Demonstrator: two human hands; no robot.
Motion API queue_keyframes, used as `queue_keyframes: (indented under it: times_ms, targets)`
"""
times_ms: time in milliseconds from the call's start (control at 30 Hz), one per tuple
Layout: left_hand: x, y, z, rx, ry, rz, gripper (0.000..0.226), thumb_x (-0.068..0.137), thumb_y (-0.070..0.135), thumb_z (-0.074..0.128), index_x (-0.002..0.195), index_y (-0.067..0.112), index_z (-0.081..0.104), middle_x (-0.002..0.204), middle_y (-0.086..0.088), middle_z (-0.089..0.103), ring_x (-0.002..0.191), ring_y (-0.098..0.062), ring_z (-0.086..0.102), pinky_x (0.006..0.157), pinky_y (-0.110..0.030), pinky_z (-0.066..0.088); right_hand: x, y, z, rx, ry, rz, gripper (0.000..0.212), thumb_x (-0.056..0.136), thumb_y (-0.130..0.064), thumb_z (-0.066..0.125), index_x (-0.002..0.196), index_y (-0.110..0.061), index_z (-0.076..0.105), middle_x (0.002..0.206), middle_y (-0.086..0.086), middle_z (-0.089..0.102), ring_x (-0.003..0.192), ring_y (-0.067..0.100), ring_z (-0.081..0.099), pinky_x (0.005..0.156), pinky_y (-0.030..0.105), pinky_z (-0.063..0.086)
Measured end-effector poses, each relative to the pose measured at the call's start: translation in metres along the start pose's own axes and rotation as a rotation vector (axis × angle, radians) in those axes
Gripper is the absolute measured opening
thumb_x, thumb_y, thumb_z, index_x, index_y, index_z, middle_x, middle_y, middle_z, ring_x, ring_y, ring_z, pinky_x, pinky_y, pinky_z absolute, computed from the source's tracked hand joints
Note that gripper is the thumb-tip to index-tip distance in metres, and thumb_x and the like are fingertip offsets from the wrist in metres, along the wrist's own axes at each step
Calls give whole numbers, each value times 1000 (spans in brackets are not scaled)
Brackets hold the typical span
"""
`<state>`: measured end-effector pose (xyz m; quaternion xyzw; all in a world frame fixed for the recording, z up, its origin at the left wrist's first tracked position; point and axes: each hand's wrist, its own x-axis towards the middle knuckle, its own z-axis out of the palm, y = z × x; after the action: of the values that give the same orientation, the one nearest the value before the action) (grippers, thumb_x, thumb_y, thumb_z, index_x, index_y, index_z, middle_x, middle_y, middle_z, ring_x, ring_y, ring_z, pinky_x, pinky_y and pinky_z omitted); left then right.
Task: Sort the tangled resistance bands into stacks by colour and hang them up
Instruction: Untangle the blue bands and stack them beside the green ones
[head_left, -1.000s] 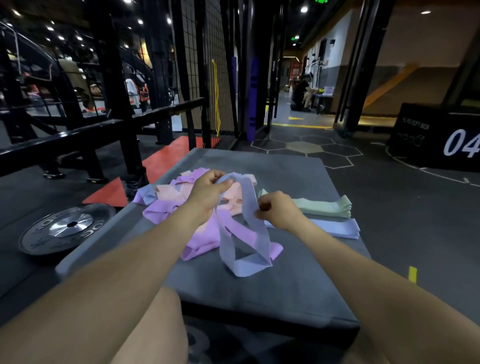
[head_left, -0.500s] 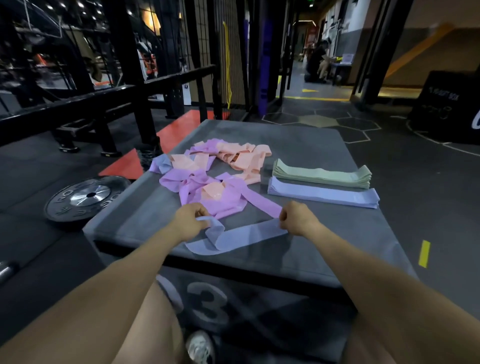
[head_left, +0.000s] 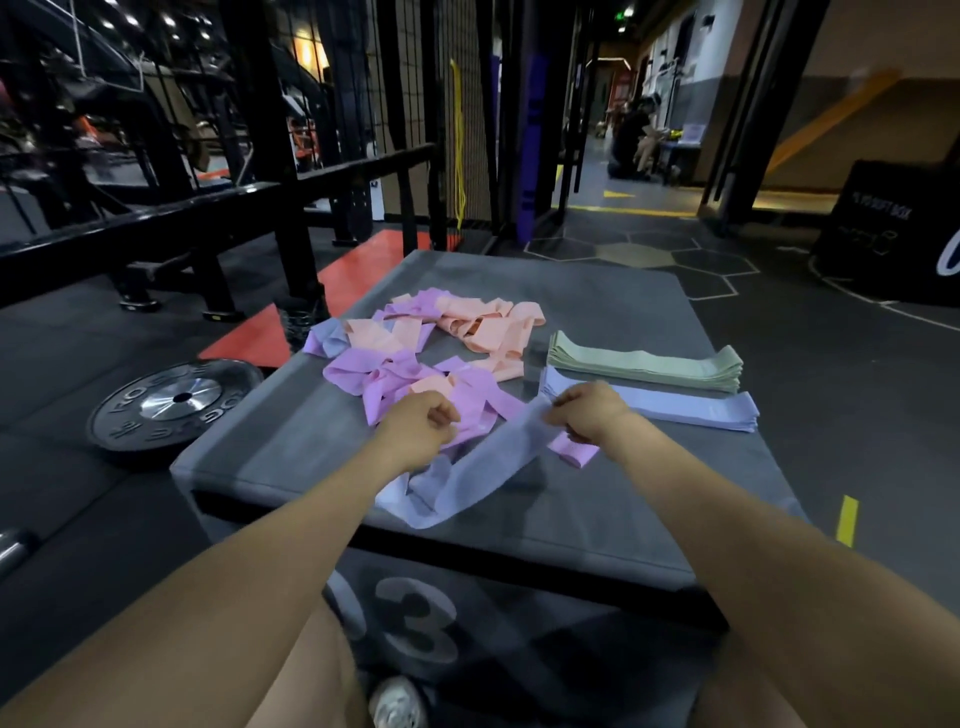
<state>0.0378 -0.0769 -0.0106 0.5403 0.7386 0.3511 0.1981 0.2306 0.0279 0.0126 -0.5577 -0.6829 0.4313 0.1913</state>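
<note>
Half a second ago the blue band (head_left: 467, 478) lay nearly flat along the near edge with a hand at each end; now the right hand (head_left: 589, 410) has lifted its end up and toward the blue stack (head_left: 675, 408), so the strip slopes up from the box top (head_left: 597, 519).

Right fingers are curled and pinch the raised end of that band. The left hand (head_left: 421, 431) is curled too, resting on the strip's lower part and the purple bands under it; whether its fingers actually clamp the blue strip I cannot tell, since the knuckles hide them. From there the band trails down into a loose fold near the front edge.

Behind the hands sits the tangle (head_left: 415, 353) of purple and peach bands, with one more blue piece at its far left. To the right lie two tidy piles: the green stack (head_left: 644, 364) farther back, the blue one just in front of it and just beside the right hand.

This looks like the sorting step, with hanging not yet begun. Next the strip likely needs flattening and laying squarely on the blue pile, without dragging the purple band (head_left: 574, 451) that pokes out below the right wrist.

Open surface is ample on the near right; the slack fold lies close to the front lip and could slip off.
</note>
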Motion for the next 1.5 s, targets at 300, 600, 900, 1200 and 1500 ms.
queue_keyframes:
  times_ms: [300, 600, 900, 1200, 1500]
  targets:
    - [12, 109, 7, -287, -113, 220, 38, 70, 11, 81, 91, 13, 51, 80, 7, 56, 67, -6, 54, 64, -13, 45, -33, -71, -42, 482, -40, -102, 19, 77, 3, 69, 64, -5, 57, 59, 8, 52, 44, 10, 45, 47, 19, 42]
    - [28, 132, -14, -285, 92, 256, 19, 84, 5, 59, 76, 19, 48, 80, -2, 57, 75, -20, 54, 71, -37, 47, -35, -83, -66, 520, -68, -297, 19, 86, 0, 60, 72, -10, 65, 54, -1, 59, 53, 10, 44, 51, 19, 34]
    - [32, 139, -30, -452, 28, 204, 28, 81, 17, 68, 74, 18, 41, 71, -2, 49, 71, -20, 47, 70, -38, 48, -36, -94, -67, 458, -132, -395, 28, 89, 6, 51, 78, -14, 66, 75, 5, 63, 69, 13, 56, 67, 20, 44]
    - [35, 155, -49, -572, -40, 209, 21, 88, -5, 43, 76, 13, 45, 75, -5, 48, 68, -16, 50, 57, -21, 49, -31, -95, -68, 487, -157, -483, 27, 87, 11, 52, 99, -13, 54, 84, 1, 61, 67, 4, 58, 50, 9, 41]
    - [41, 139, -50, -399, 4, 247, 16, 90, 10, 59, 79, 20, 54, 70, -2, 54, 66, -19, 49, 61, -31, 42, -30, -93, -66, 233, -109, -539, 25, 90, -5, 60, 68, -13, 54, 60, 1, 48, 40, -2, 42, 43, 10, 33]
